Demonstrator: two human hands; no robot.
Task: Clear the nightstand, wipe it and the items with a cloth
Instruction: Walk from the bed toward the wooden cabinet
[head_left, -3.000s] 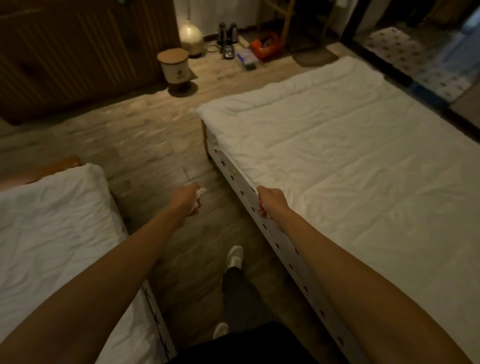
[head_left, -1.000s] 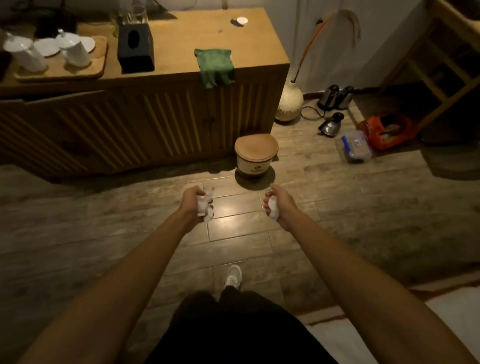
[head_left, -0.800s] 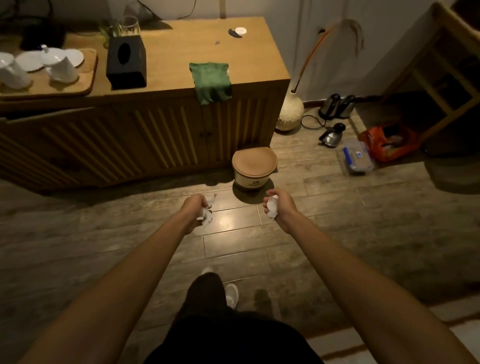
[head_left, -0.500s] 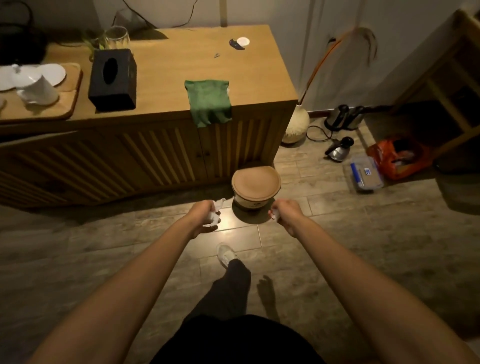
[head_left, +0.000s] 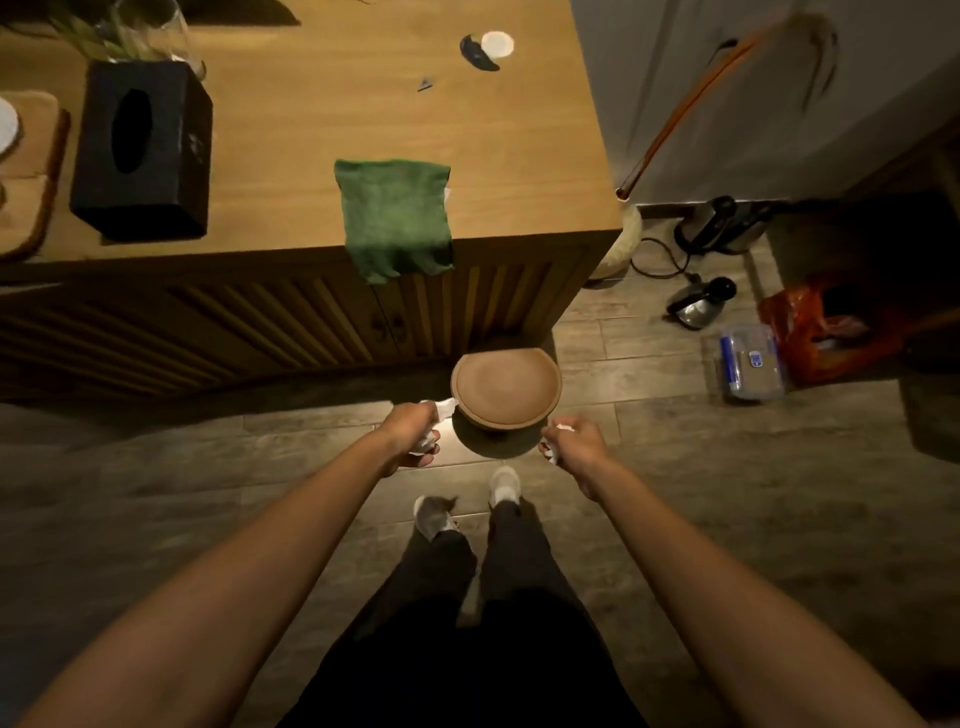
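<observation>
Over the lidded bin (head_left: 506, 395) on the floor, just in front of the cabinet, I hold both fists. My left hand (head_left: 410, 434) is closed around a crumpled white wad (head_left: 436, 413), and my right hand (head_left: 574, 441) is closed around another white wad (head_left: 553, 452); they look like used tissues, though I can't be sure. The bin's brown lid is shut, so I cannot see what is inside.

As for the job, I judge the clearing to be under way rather than finished. These scraps seem bound for the bin, and its lid has to come off first, which is awkward with both hands full. The green cloth (head_left: 395, 218) lies at the front edge of the cabinet top (head_left: 519, 156), its lower part hanging over the slatted doors. No wiping is going on at the moment, and I cannot tell which surfaces have been wiped.

On the cabinet top the black tissue box (head_left: 140, 150) stands near the left end, its slot dark; whether tissues remain in it I can't tell. A wooden tray (head_left: 31, 171) pokes in at the left edge with something white on it. Small bits, one white and round, lie near the back right corner. Off to the right on the floor sits a clear plastic box (head_left: 750, 364), contents unclear, beside an orange bag (head_left: 810, 332).
</observation>
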